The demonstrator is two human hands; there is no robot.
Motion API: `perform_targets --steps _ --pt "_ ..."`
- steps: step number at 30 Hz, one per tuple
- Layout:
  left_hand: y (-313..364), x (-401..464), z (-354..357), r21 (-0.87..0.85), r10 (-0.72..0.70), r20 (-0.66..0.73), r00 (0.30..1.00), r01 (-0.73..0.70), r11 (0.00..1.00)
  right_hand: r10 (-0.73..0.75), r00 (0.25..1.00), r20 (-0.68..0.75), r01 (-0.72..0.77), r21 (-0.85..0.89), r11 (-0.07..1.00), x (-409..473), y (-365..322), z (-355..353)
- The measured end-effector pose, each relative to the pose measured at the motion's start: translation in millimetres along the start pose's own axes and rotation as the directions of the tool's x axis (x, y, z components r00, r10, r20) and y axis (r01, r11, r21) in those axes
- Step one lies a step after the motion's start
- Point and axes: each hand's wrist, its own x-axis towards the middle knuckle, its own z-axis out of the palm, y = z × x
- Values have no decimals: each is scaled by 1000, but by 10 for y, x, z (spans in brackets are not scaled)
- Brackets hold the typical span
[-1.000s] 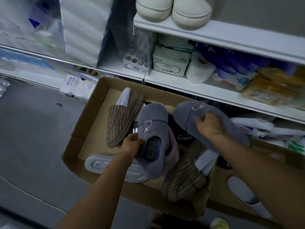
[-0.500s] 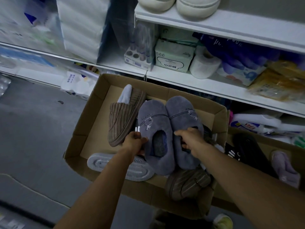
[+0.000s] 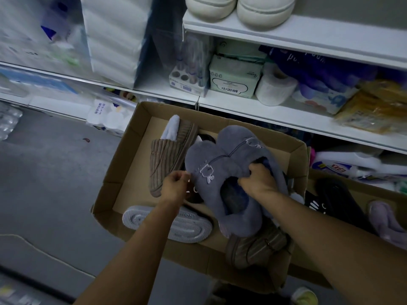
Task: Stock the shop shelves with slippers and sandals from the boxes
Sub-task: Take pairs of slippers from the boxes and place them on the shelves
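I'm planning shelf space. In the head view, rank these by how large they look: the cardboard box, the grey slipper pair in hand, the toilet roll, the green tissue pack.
1. cardboard box
2. grey slipper pair, though raised nearer the camera, so enlarged
3. and 4. green tissue pack and toilet roll look alike; unranked.

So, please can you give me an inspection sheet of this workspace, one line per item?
Surface: grey floor; open cardboard box stands on it below white shelves.
Job's things: grey slipper pair held over the box; brown corduroy slipper and an upturned grey sole inside; cream slippers on the upper shelf.
Clutter: tissue pack, toilet roll, yellow packets.
Hands: right hand grips both grey slippers; left hand beside them, contact unclear.
Cables: nothing seen.
Surroundings: second box to the right.
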Motion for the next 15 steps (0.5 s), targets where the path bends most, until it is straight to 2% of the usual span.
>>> perform_targets --steps 3,6,8,10,13,15 --pt "44 48 -88 1 82 -116 990 -82 997 -84 989 122 110 -230 967 8 45 -296" --pt "85 57 -136 83 170 -184 968 -157 984 -183 943 279 287 -398 871 48 51 -602" --pt "117 8 -105 84 202 -98 974 -194 977 -180 901 394 362 -457 812 72 4 -712" --pt "133 -74 -10 81 238 49 970 -241 967 -159 870 467 411 -507 758 51 -39 -709" --pt "143 -185 201 143 244 243 939 -283 948 -180 888 424 419 -582 697 -3 -49 -602" --pt "161 -206 312 238 225 310 924 -305 922 -182 891 415 414 -582 700 -4 -16 -568"
